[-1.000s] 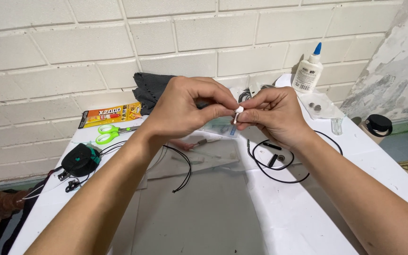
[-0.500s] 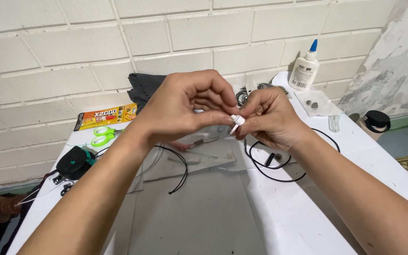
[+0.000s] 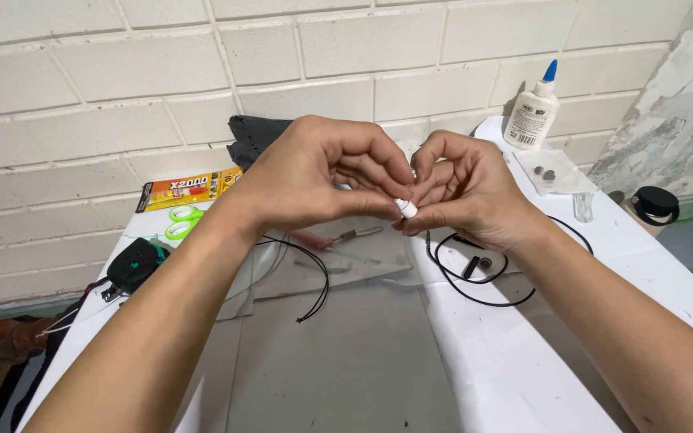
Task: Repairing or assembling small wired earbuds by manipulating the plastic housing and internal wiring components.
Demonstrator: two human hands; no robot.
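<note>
White-painted brick forms the background, and a white table (image 3: 523, 361) is set against it. Above the middle of the table, a small white plastic piece (image 3: 407, 209) is pinched between both hands. The left hand (image 3: 314, 180) is closed on it from the left, thumb beneath and fingertips curled over; the right hand (image 3: 467, 192) is closed on its other end in the same way, so the piece sits at the meeting of the fingertips, mostly hidden by them. It is judged to be very light, stiff and smooth, easily dropped, and best held by its sides with thumb and forefinger rather than squeezed hard.

Under the right hand a black cable (image 3: 483, 277) is looped on the tabletop, and a second thin black wire (image 3: 314, 281) is trailed below the left wrist. Near the table's far right corner a white glue bottle (image 3: 532, 112) with a blue tip is stood. Towards the far left edge green scissors (image 3: 180, 222) and an orange glue packet (image 3: 190, 188) are laid, with a black gadget (image 3: 134, 263) at the left edge.
</note>
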